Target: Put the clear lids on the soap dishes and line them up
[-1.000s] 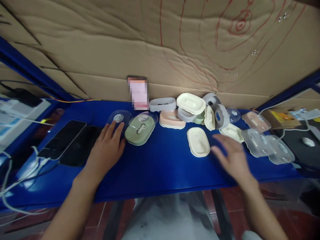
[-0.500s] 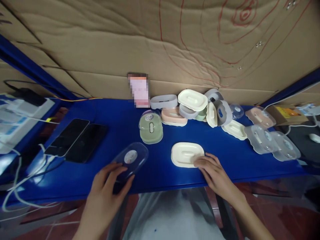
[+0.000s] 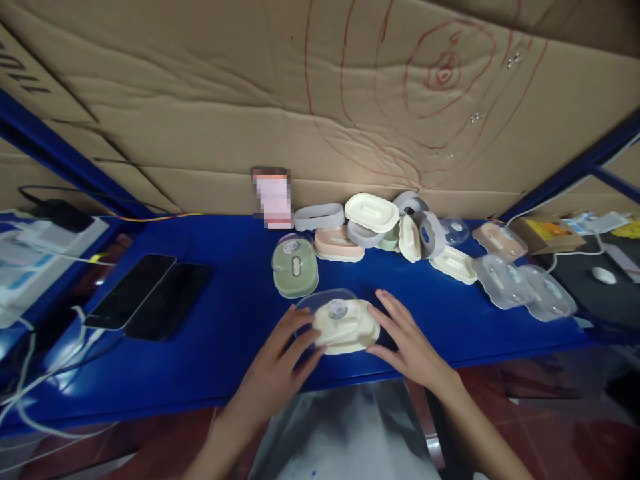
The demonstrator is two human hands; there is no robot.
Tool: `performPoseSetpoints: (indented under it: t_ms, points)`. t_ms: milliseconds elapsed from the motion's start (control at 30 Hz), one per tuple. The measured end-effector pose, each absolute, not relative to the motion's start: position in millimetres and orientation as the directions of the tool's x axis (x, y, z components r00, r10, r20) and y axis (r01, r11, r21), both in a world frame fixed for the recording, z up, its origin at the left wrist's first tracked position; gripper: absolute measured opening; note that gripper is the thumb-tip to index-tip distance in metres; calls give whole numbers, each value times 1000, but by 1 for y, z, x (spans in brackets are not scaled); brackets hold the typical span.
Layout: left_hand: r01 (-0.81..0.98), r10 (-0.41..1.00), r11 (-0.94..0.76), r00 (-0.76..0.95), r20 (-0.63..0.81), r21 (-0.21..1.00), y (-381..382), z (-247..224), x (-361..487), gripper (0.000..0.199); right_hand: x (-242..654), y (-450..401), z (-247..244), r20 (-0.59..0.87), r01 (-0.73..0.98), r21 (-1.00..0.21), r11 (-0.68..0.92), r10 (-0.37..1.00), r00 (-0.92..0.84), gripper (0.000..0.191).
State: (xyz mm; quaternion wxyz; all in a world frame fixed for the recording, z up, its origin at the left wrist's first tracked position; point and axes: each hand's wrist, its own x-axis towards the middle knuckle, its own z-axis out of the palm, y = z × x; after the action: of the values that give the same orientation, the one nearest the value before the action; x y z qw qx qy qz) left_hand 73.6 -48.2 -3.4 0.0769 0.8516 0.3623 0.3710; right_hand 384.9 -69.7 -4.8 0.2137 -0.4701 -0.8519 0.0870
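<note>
A cream soap-dish base [image 3: 350,333] lies near the front edge of the blue table [image 3: 225,320]. Over it sits a clear lid [image 3: 330,307] with a round sticker. My left hand [image 3: 277,367] grips the lid's left end, fingers on its rim. On the base's right end rests my right hand [image 3: 407,343], fingers spread along its side. Just behind stands a green soap dish with a clear lid [image 3: 295,267].
Several cream, pink, grey and clear dish parts [image 3: 400,230] are piled along the back by the cardboard wall [image 3: 250,100]. More clear lids [image 3: 525,287] lie at the right. Two dark phones [image 3: 150,293] and white cables [image 3: 40,360] occupy the left.
My left hand has carried the clear lid from the left onto the cream base. The right hand stayed on the base, which slid slightly left toward the middle.
</note>
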Motion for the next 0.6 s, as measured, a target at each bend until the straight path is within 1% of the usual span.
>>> performPoseSetpoints:
  t_ms: [67,167,333,433,533,600]
  points:
    - [628,712,-676,421,563,385,-59,-3,55,23,392,-67,-2,263,775,-337,535,843,-469,70]
    - [725,772,-577,332,542,377,-76,-9,21,20,395,-56,6,281,754,-298,585,809,-516,60]
    - [827,826,-430,198,528,362,-78,-23,-12,20,356,-9,31,322,658,-194,728,681,-658,47]
    - [875,823,-388,187,536,289,-64,-25,-8,18,313,23,38,290,582,-115,805,587,-756,41]
    - [885,792,-411,228,566,218,-52,-19,10,24,281,41,33,239,535,-78,841,537,-809,43]
    - [859,763,-469,277,584,206,-45,-12,24,31,273,46,26,220,555,-77,828,557,-801,53]
